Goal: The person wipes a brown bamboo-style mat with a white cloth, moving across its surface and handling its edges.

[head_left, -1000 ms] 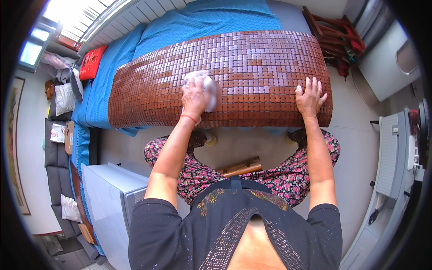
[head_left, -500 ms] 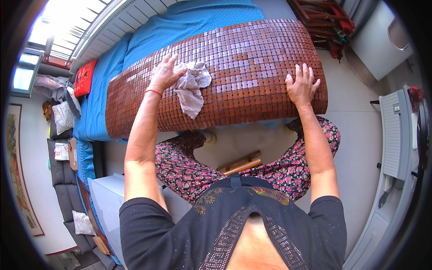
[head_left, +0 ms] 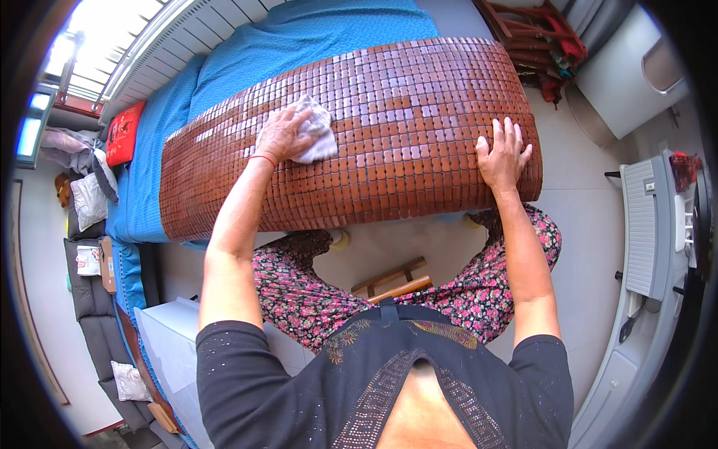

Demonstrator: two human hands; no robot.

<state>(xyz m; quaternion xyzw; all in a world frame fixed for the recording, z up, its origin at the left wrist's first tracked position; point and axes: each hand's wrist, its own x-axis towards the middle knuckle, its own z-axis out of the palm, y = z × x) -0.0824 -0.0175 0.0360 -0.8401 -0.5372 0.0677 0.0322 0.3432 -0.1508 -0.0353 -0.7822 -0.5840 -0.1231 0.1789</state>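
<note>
A mat of small reddish-brown tiles (head_left: 404, 150) lies over the bed and curves down at its near edge. On its left-middle part my left hand (head_left: 286, 135), with a red string round the wrist, holds a crumpled pale cloth (head_left: 320, 135) against the tiles. The cloth is bunched under the palm and fingers, and part of it is hidden by the hand. Near the mat's right end, my right hand (head_left: 504, 159) rests on the tiles with its fingers spread and nothing in it.
A blue bedspread (head_left: 258, 52) shows beyond the mat, and a red cushion (head_left: 124, 133) lies on its left. A wooden stool (head_left: 396, 283) stands between my legs. Folded dark red chairs (head_left: 535, 45) are at the far right, and a pale cabinet (head_left: 645, 232) at the right.
My left hand has come down onto the cloth, which is now gathered into a more compact bundle under it. My right hand stays in the same place on the mat.
</note>
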